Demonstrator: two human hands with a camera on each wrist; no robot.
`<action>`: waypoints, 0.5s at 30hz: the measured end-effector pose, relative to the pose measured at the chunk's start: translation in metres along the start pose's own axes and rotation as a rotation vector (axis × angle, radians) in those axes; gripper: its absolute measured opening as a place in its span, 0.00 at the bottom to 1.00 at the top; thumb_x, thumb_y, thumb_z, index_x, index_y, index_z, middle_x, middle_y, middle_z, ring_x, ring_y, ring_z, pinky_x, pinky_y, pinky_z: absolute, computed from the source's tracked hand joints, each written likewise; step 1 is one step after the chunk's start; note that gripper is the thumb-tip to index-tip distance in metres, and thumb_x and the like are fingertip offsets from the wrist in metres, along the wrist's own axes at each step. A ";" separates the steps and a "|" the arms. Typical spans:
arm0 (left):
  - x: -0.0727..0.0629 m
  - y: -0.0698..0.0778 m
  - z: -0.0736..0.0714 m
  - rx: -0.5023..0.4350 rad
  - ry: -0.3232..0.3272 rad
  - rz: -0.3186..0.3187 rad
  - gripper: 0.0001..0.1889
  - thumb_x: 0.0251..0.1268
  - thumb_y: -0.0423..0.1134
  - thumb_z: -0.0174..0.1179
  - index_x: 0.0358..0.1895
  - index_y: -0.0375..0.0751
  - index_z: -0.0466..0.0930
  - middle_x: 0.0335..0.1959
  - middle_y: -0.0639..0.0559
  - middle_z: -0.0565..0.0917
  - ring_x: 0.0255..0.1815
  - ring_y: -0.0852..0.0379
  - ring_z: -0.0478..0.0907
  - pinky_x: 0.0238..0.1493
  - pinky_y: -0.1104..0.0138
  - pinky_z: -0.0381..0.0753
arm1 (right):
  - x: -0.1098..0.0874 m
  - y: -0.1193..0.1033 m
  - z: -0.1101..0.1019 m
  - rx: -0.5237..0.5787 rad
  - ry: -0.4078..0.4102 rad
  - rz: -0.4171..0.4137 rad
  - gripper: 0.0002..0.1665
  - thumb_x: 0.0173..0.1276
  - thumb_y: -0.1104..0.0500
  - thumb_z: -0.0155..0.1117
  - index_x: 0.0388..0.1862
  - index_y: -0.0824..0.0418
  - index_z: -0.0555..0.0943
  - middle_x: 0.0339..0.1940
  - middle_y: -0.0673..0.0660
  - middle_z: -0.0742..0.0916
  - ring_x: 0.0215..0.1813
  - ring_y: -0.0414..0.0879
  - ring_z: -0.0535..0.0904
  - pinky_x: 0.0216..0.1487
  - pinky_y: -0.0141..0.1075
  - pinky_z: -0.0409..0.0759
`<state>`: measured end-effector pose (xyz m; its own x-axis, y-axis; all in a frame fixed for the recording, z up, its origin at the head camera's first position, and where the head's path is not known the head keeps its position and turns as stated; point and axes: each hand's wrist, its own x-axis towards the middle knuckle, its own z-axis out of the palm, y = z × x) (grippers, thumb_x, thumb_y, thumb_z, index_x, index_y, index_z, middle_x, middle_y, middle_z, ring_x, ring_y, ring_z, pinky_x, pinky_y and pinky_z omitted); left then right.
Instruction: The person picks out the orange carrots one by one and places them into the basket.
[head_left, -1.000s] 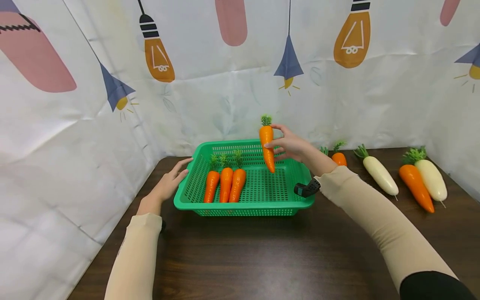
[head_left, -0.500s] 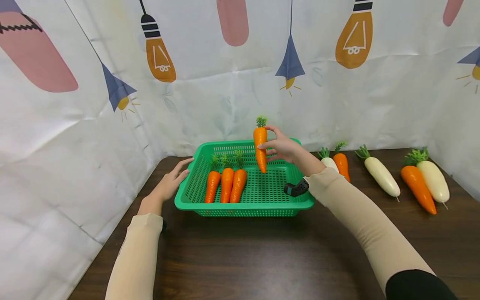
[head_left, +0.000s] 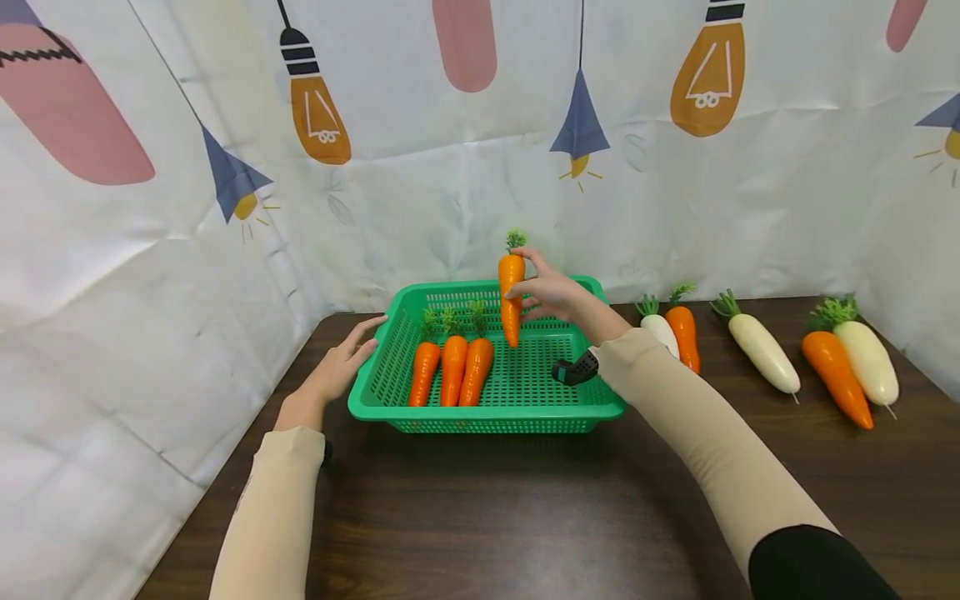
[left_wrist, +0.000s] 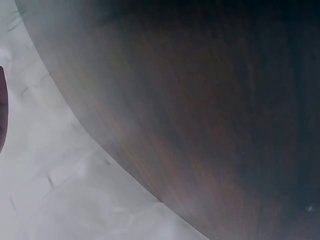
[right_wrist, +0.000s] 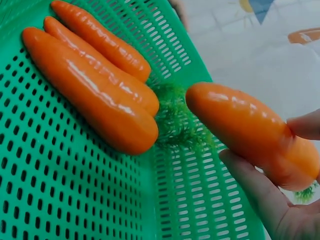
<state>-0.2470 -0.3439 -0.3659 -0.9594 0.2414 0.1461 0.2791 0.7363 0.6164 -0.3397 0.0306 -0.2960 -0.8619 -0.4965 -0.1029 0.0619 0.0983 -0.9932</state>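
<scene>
My right hand (head_left: pixel 553 293) pinches an orange carrot (head_left: pixel 511 277) with a green leafy top, upright and tip down over the green plastic basket (head_left: pixel 487 412). In the right wrist view, the thumb and a finger press on opposite sides of that carrot (right_wrist: pixel 245 122). Three more carrots (head_left: pixel 453 367) lie side by side in the basket's left part, tops toward the back wall. At the basket's left rim, my left hand (head_left: pixel 337 365) rests with its fingers extended, touching the edge. Only a sliver of skin shows at the edge of the left wrist view.
Right of the basket on the dark wooden table (head_left: pixel 480 517) lie a white radish (head_left: pixel 660 333), a carrot (head_left: pixel 682 333), another white radish (head_left: pixel 763 352), and a carrot (head_left: pixel 836 375) against a third radish (head_left: pixel 866 362). A printed white curtain (head_left: pixel 480 200) hangs behind.
My right hand has moved left over the basket with the carrot, nearer to the three lying carrots. The radish and carrot behind the right forearm have come into fuller view. The left hand has stayed put.
</scene>
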 end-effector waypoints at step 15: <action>0.001 -0.001 0.000 -0.003 -0.003 -0.002 0.30 0.87 0.53 0.37 0.84 0.51 0.49 0.72 0.24 0.67 0.68 0.23 0.69 0.62 0.29 0.67 | 0.003 0.006 0.005 -0.115 -0.084 0.045 0.52 0.72 0.75 0.61 0.83 0.48 0.47 0.68 0.72 0.68 0.53 0.68 0.83 0.54 0.58 0.83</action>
<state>-0.2483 -0.3444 -0.3665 -0.9597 0.2422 0.1427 0.2775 0.7350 0.6187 -0.3396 0.0255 -0.3023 -0.8141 -0.5595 -0.1557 0.0368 0.2178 -0.9753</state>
